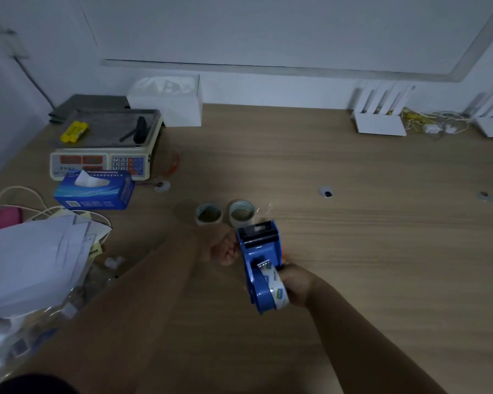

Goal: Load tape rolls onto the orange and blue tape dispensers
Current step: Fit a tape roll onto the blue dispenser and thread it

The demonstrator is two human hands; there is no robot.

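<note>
My right hand (296,282) sits nearest me, fingers wrapped around the rear of the blue plastic tape dispenser (261,265), on its right side. A clear tape roll with printed labels (278,291) is seated on the dispenser's wheel at that near end. The dispenser is held above the light wooden surface (382,223), close to centre. Its long axis runs away from me, roll end toward my body, black roller and serrated cutter end pointing to the far wall. A sliver of orange (283,253) shows along its right edge; I cannot tell what it belongs to.

My left hand (225,248) is at the dispenser's left side near the front, fingers curled into a loose fist touching the blue frame; whether they pinch anything I cannot tell.

Just beyond the cutter end, two more clear tape rolls (209,214) (241,212) lie flat on the surface, side by side. Far left: a blue tissue box (94,191) in front of a white electronic scale (100,163), and loose white papers (32,260).
</note>
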